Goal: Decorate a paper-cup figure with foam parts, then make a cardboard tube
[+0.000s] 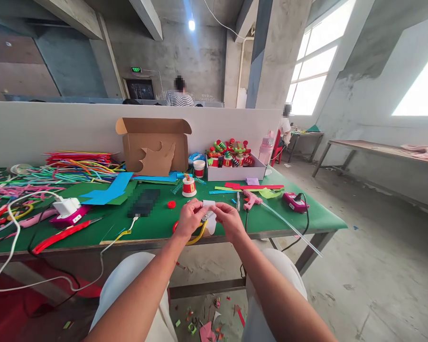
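Between the fingertips of both hands is a small piece of white paper [209, 203], held over the table's front edge. My left hand [190, 218] pinches its left end and my right hand [228, 219] its right end. Just below them lie scissors with yellow handles [200, 234], partly hidden by the hands, and a pale sheet [211, 225]. Beyond the left hand stands a small red and white paper cup [189, 187] with a coiled strip on top. A red round cap [172, 204] sits to its left.
A pink glue gun [251, 200] with a long clear stick lies right, near a purple power socket [295, 202]. Behind are a box of finished crafts [237, 172] and a cardboard box [153, 142]. Pipe cleaners [75, 167], a phone [144, 203] and a white cable [15, 237] lie left.
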`<act>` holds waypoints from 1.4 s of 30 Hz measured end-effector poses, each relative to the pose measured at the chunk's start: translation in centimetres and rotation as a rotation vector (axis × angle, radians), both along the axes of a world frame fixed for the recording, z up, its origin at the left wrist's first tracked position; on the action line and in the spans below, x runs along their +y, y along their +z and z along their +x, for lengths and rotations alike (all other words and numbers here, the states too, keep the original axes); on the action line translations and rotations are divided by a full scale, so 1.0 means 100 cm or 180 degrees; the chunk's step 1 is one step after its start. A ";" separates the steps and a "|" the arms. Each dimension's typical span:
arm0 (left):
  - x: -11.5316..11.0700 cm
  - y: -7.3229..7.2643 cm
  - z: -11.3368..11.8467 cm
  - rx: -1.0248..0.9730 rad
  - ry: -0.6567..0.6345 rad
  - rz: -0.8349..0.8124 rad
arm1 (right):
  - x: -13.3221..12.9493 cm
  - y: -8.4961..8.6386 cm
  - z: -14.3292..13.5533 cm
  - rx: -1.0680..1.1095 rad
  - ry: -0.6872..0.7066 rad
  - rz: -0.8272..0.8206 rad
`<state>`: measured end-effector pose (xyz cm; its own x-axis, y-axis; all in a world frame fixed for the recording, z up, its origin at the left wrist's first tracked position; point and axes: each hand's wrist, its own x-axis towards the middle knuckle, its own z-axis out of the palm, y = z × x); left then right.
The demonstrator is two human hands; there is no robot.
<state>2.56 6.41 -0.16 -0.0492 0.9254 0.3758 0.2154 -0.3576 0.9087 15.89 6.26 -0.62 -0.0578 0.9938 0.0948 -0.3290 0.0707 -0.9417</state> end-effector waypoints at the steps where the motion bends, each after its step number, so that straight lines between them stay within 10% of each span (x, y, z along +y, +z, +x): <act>1: 0.001 -0.001 0.000 -0.0024 -0.0013 -0.0036 | 0.000 -0.001 0.000 -0.0042 -0.0030 0.0012; 13: -0.005 0.003 0.003 -0.0924 -0.0378 -0.0464 | 0.001 -0.006 -0.006 -0.0329 -0.0416 0.0773; 42: -0.003 0.007 -0.006 -0.0827 -0.0580 -0.0513 | 0.008 0.000 0.009 0.0148 0.0361 -0.0059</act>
